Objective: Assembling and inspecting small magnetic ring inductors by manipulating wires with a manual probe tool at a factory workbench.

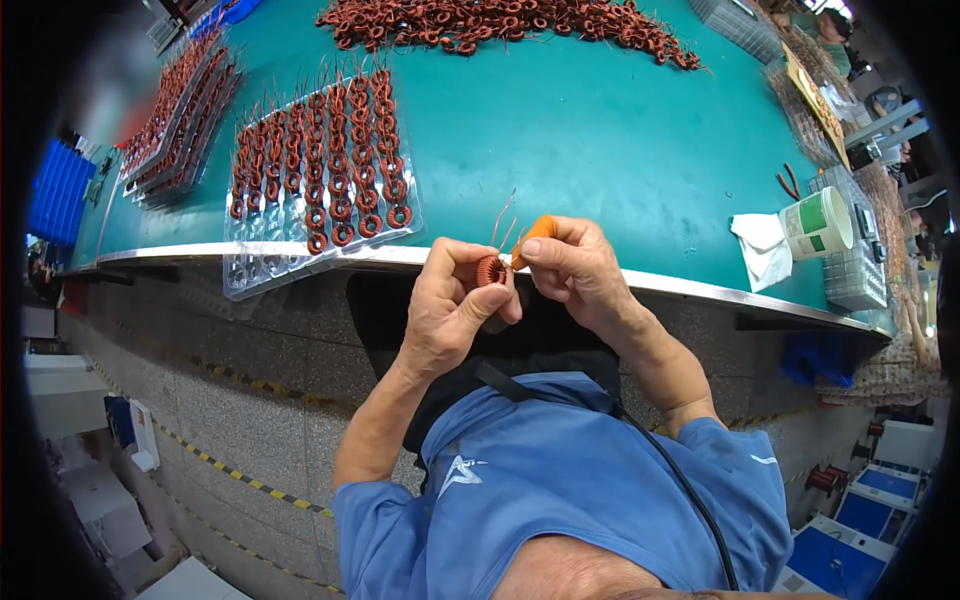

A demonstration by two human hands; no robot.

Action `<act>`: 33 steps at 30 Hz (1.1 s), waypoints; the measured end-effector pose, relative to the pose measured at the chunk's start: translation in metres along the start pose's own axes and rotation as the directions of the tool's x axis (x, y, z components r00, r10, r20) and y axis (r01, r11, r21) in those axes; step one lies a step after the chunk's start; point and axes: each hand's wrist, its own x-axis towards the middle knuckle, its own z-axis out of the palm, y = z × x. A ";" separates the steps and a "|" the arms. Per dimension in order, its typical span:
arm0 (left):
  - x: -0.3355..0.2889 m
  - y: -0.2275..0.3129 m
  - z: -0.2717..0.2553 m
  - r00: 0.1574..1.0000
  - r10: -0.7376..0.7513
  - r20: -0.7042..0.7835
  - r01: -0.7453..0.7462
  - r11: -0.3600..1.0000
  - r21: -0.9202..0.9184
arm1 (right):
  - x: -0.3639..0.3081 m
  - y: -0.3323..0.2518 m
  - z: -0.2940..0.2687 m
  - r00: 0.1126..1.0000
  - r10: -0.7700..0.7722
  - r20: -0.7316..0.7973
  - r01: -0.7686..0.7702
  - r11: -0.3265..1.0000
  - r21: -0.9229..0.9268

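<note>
Just past the table's near edge, my left hand (447, 305) pinches a ring-shaped coil (490, 271) wound with reddish copper wire. Thin wire leads (503, 217) stick up from it, away from me. My right hand (583, 262) is closed close against the coil's right side, thumb pressed to the index finger. An orange piece (541, 232), shaped like a finger cot, lies along that index finger; its tip meets the coil. What the right fingertips pinch is too small to make out.
A clear plastic tray (268, 268) with rows of similar coils overhangs the green table (600, 140) edge at left. Stacked trays (175, 120) stand beyond it. A coil heap (510, 22) lies at the back. A white-and-green tub (818, 224) lies on its side at right, by a white cloth (762, 250).
</note>
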 end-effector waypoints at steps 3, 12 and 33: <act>-0.001 -0.002 0.000 1.000 -0.008 -0.010 0.008 0.999 -0.049 | -0.001 0.001 0.001 0.998 -0.070 0.009 0.070 0.993 -0.096; 0.003 0.003 -0.001 0.981 -0.170 -0.090 0.180 0.976 0.119 | -0.006 0.008 0.005 0.960 -0.278 0.028 0.262 0.861 -0.435; 0.002 0.006 -0.006 0.933 -0.280 -0.228 0.262 0.959 -0.105 | 0.012 0.020 0.002 0.962 -0.271 -0.045 0.249 0.929 -0.273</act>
